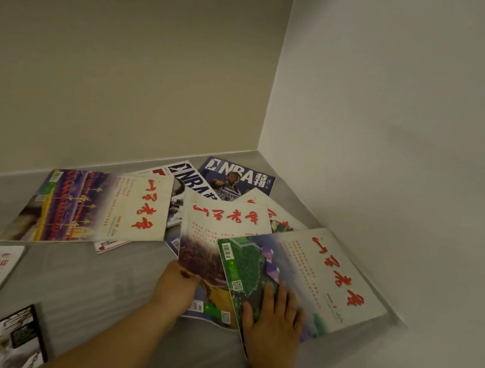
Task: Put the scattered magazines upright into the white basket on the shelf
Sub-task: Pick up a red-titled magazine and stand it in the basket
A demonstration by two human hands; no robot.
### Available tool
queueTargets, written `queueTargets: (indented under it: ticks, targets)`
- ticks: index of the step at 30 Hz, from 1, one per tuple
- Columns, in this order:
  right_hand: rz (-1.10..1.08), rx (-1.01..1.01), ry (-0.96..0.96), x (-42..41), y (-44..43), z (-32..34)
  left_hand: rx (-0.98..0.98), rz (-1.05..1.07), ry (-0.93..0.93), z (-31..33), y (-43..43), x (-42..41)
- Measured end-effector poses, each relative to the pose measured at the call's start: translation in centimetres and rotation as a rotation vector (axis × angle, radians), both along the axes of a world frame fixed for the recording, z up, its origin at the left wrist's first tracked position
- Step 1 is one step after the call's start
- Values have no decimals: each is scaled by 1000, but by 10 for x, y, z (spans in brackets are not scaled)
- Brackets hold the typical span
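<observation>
"NBA" heads the blue magazine [237,178] and its neighbour [191,181].

Grey shelf floor [127,286]; beige back wall [122,51]; white side wall [422,117].

Single head view, close above the grey shelf surface [129,277], looks forward and down into its far right corner, walls filling the upper frame, both forearms entering from the bottom edge.
</observation>
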State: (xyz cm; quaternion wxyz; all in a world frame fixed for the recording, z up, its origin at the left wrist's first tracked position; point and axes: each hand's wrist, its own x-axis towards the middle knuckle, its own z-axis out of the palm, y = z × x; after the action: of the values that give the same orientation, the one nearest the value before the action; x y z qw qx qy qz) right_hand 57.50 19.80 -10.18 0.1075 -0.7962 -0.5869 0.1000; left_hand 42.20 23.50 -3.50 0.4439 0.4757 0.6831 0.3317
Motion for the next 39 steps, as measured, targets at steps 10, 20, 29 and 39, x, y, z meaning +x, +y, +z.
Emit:
queueTargets:
  ticks: [10, 20, 29, 39]
  targets:
    - [2, -102, 5, -4, -1, 14, 198, 18, 237, 20, -19, -36]
    - [56, 271, 760, -95, 27, 87, 491, 161, 121, 71, -36, -140]
    - [200, 71, 1399, -241, 55, 161, 617, 268, 59, 93, -77, -292]
    - [351, 75, 1423, -427, 38, 200, 586, 357, 122, 96, -98, -462]
